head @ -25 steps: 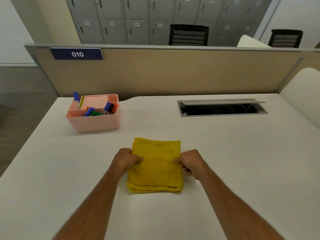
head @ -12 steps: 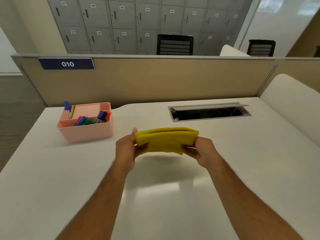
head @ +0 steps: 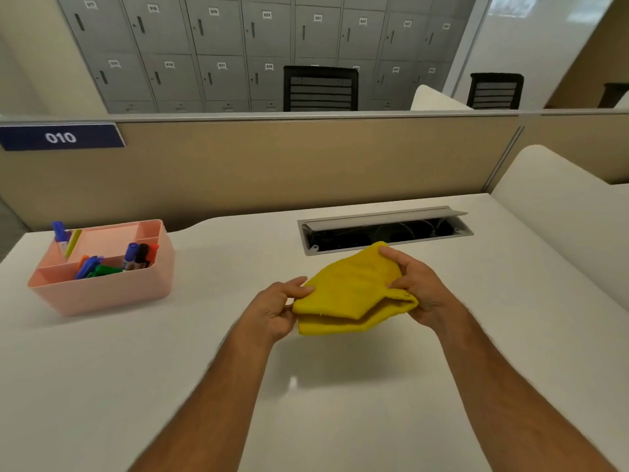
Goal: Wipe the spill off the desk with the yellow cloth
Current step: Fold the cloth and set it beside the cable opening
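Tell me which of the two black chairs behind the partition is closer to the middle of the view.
The wider black chair in front of the grey lockers; the other chair stands far off to the right.

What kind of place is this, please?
Most likely an open-plan office: a white desk with a cable hatch, a divider panel bearing a "010" sign, and numbered grey lockers behind.

Both forearms reach forward above the desk (head: 476, 335); the left hand (head: 275, 310) and right hand (head: 420, 289) each pinch the cloth (head: 350, 294) between them.
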Demonstrator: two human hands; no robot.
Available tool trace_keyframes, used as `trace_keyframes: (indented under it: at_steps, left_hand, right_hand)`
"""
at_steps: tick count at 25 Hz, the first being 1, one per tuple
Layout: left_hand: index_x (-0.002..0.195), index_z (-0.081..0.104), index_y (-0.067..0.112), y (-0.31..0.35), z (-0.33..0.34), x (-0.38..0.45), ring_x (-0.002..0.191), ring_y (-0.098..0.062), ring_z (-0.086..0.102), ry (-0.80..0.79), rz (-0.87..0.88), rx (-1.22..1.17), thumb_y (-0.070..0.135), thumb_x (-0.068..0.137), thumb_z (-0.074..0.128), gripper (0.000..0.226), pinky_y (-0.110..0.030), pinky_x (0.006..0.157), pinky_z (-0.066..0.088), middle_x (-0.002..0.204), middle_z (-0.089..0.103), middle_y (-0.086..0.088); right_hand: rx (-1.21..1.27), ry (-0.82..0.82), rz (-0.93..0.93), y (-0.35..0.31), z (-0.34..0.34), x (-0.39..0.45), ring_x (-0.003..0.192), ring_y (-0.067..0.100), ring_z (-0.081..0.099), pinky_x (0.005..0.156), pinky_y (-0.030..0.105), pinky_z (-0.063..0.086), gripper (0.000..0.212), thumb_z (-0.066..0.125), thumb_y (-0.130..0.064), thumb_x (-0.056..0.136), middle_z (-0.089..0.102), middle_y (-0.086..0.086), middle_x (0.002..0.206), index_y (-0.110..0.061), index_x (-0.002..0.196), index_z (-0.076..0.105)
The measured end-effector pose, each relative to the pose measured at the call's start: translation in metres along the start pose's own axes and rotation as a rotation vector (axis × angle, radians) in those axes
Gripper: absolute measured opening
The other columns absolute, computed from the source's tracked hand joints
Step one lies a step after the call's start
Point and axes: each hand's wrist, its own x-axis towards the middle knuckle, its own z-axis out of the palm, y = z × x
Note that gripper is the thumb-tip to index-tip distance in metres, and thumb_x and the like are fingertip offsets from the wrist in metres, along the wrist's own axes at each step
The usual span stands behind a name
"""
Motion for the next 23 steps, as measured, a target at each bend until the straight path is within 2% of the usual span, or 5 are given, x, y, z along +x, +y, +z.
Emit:
trace_keyframes:
  at_steps: [3, 5, 11, 19, 23]
  left_hand:
    - [0.104, 0.072, 0.003, -0.008, 0.031, 0.020, 0.102, -0.035, 0.062, -0.058, 0.034, 0.081, -0.016, 0.080, 0.064, 0.031, -0.039, 0.080, 0.058, 0.112, 0.065, -0.018]
    - [0.110, 0.071, 0.005, -0.012, 0.047, 0.036, 0.102, -0.033, 0.061, -0.061, 0.124, 0.194, -0.016, 0.079, 0.066, 0.038, -0.038, 0.075, 0.059, 0.120, 0.063, -0.016]
    - [0.139, 0.055, 0.020, -0.020, 0.080, 0.081, 0.122, -0.027, 0.052, -0.007, 0.467, 0.654, -0.002, 0.080, 0.077, 0.066, -0.046, 0.097, 0.052, 0.143, 0.046, -0.001]
    - [0.146, 0.045, 0.018, -0.049, 0.086, 0.124, 0.138, -0.030, 0.043, 0.074, 0.487, 0.946, 0.011, 0.080, 0.081, 0.076, -0.049, 0.113, 0.040, 0.157, 0.038, -0.005]
    - [0.149, 0.040, 0.017, -0.056, 0.081, 0.132, 0.144, -0.029, 0.033, 0.118, 0.550, 1.377, 0.031, 0.085, 0.076, 0.075, -0.040, 0.116, 0.031, 0.162, 0.028, -0.005]
  right_hand:
    - [-0.050, -0.006, -0.026, -0.002, -0.036, 0.017, 0.115, 0.034, 0.050, 0.075, 0.038, 0.056, 0.074, 0.049, 0.019, 0.088, 0.035, 0.007, 0.143, -0.024, 0.147, 0.040]
    - [-0.064, 0.000, -0.031, -0.003, -0.056, 0.030, 0.120, 0.037, 0.048, 0.078, 0.040, 0.057, 0.075, 0.048, 0.020, 0.088, 0.034, 0.007, 0.145, -0.025, 0.148, 0.040]
    - [-0.161, -0.019, -0.068, 0.002, -0.094, 0.075, 0.125, 0.035, 0.047, 0.076, 0.035, 0.057, 0.075, 0.048, 0.019, 0.088, 0.033, 0.006, 0.151, -0.026, 0.148, 0.040]
    - [-0.461, 0.002, 0.049, 0.043, -0.105, 0.120, 0.125, 0.030, 0.044, 0.087, 0.038, 0.050, 0.077, 0.047, 0.017, 0.089, 0.029, 0.007, 0.158, -0.031, 0.149, 0.040]
    - [-0.713, 0.063, 0.048, 0.055, -0.097, 0.130, 0.136, 0.038, 0.038, 0.104, 0.047, 0.044, 0.075, 0.054, 0.009, 0.086, 0.030, 0.010, 0.157, -0.029, 0.149, 0.038]
